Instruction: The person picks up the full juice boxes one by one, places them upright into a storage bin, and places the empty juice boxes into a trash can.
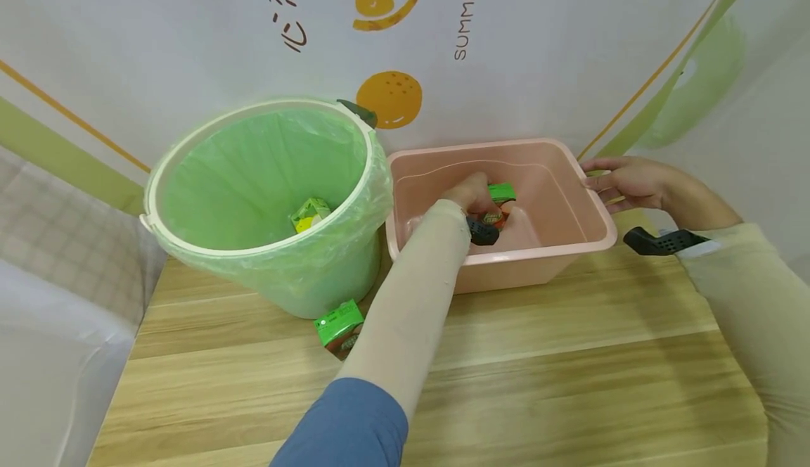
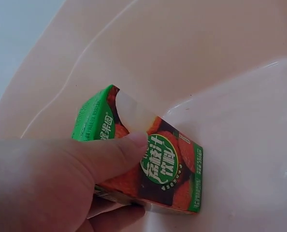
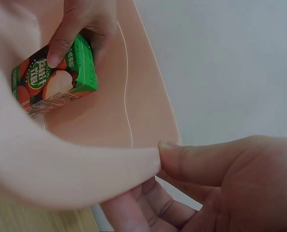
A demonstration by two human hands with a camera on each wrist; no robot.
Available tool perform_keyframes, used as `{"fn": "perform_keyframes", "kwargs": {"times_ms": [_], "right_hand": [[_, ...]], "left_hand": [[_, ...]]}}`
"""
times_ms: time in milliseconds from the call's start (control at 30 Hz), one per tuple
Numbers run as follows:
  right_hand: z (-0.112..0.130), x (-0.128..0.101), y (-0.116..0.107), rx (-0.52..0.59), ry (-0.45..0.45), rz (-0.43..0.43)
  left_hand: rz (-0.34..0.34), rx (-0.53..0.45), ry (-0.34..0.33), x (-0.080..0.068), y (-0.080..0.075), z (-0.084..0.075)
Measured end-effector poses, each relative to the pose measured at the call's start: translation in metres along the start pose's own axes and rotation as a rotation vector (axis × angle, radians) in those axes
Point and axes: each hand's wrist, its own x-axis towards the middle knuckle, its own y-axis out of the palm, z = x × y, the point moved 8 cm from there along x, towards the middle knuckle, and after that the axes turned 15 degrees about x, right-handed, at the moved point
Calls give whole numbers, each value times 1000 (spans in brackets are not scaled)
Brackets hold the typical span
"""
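Note:
Inside the pink plastic basin, my left hand grips a green and red juice box printed with lychees. The thumb lies across its front and fingers curl beneath it, as the left wrist view shows. The box is tilted, its lower end near the basin floor. My right hand pinches the basin's right rim between thumb and fingers. A second juice box stands on the table, partly covered by my left forearm.
Left of the basin stands a green bin with a clear liner, and a green and yellow carton lies inside it. Both containers are on a wooden table. A printed cloth hangs right behind them.

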Motion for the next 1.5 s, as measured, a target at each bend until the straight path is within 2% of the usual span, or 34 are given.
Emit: {"fn": "perform_keyframes", "kwargs": {"times_ms": [133, 333, 400, 467, 567, 633, 733, 833, 900, 1133, 1333, 1500], "right_hand": [[0, 1, 0, -1, -1, -1], [-1, 2, 1, 2, -1, 4], [-1, 2, 1, 0, -2, 3], [-1, 2, 0, 3, -3, 0], [-1, 1, -1, 0, -3, 0], [-2, 1, -2, -1, -2, 3], [-2, 1, -2, -1, 1, 5], [-2, 2, -1, 2, 3, 9], [-2, 3, -1, 2, 6, 10], [-2, 3, -1, 4, 9, 14], [-3, 4, 0, 20, 8, 16], [-3, 4, -1, 27, 9, 13]], "left_hand": [[4, -4, 12, 0, 0, 0], [44, 70, 36, -8, -4, -5], [56, 84, 58, -13, -9, -9], [73, 37, 75, -19, -15, -15], [92, 26, 107, -27, -25, -27], [94, 60, 136, -33, -32, -37], [32, 214, 236, -43, -46, -55], [-60, 335, 332, -57, -58, -71], [-102, 376, 373, -67, -63, -81], [-156, 553, 445, -111, -65, -103], [-237, 688, 508, -153, -53, -108], [-277, 717, 570, -187, -43, -102]]}}
